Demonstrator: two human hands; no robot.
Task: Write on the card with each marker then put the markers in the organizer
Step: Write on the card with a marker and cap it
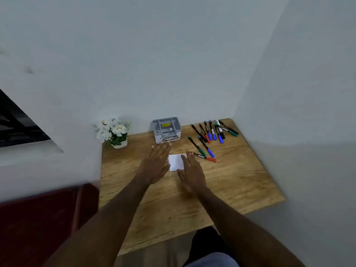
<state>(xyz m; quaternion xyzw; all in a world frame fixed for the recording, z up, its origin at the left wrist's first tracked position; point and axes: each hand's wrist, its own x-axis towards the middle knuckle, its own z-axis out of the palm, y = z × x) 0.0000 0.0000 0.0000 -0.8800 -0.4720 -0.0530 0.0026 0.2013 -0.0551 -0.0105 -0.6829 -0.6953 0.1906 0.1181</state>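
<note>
1. Head view. A white card point(176, 162) was seen lying flat on the wooden table point(240, 182), near its middle and directly in front of the person, presumably so that it could be written on without reaching.
2. The left hand point(154, 166) was held flat with the fingers straight and together, just left of the card, its fingertips close to the front of the organizer point(167, 130). Nothing was gripped. Whether the palm touched the table could not be told.
3. The right hand point(191, 175) was likewise flat with straight fingers, laid over the card's right edge, in all likelihood to steady or square it. Nothing was gripped.
4. The grey organizer stood at the back of the table against the wall; its compartments appeared to hold no markers. A yellow label was noted inside.
5. A red marker point(204, 157) lay just right of the card, nearest the right fingertips, and was judged the likely first pick. Two further markers point(201, 146) lay just behind it.
6. The remaining markers point(213, 130), capped in blue, red, green and black, were spread loosely at the back right corner, well apart from the organizer.
7. A pot of white flowers point(113, 132) stood at the back left corner.
8. Judgement: no writing was visible on the card; the task was taken to be at its start.
</note>
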